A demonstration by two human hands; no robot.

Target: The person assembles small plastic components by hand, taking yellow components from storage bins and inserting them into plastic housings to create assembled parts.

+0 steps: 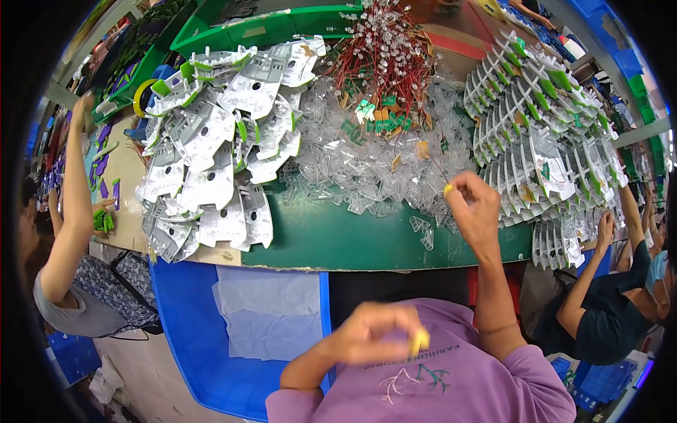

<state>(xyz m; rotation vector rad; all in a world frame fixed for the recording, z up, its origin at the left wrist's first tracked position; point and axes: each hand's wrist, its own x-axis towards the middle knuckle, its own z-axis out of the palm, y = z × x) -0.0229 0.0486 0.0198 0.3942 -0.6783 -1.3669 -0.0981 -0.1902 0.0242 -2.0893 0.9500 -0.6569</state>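
My right hand (474,210) is over the front right of the heap of clear plastic pieces (352,173). Its thumb and index finger pinch a thin reddish wire (440,169) that runs up toward the heap; one fingertip wears a yellow cover. My left hand (377,330), close to my chest, is smeared by motion. A yellow cover shows on its fingertip, but whether it holds anything is not visible. A bundle of red wires with clear bulb-like ends (384,53) lies at the back of the heap, with small green circuit boards (388,121) below it.
White-and-green molded shells are stacked at left (211,183) and right (543,134) on the green table (324,243). A blue bin (190,352) stands at the front left. Behind sits a green tray (268,34). Co-workers sit at left (70,282) and right (599,303).
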